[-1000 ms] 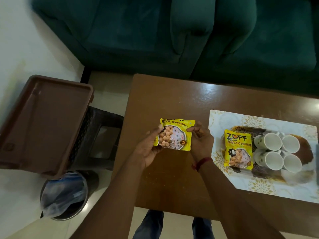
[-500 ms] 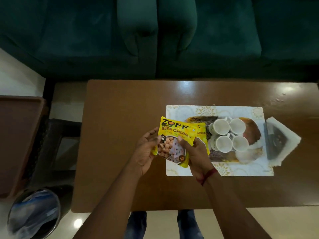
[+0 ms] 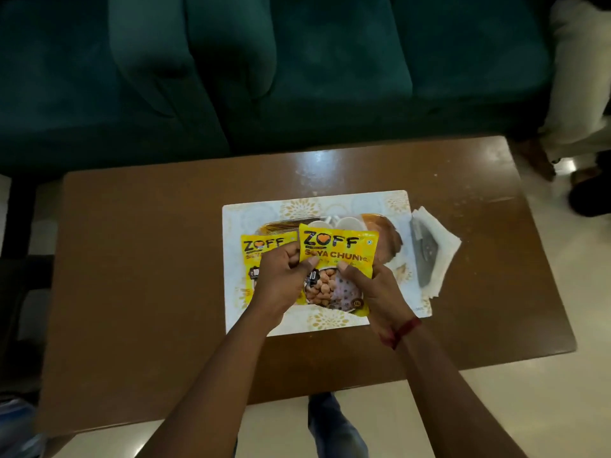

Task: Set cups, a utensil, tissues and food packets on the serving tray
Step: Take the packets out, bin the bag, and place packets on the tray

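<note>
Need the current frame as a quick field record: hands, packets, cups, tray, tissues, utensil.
left hand: grips held soya chunks packet at its left edge
right hand: pinches same packet, lower right
held packet position: over serving tray, hiding most of the cups
second packet: lies on tray, left side, partly under left hand
tissues: on table, at tray's right edge
utensil: metal, lying on tissues, off tray
</note>
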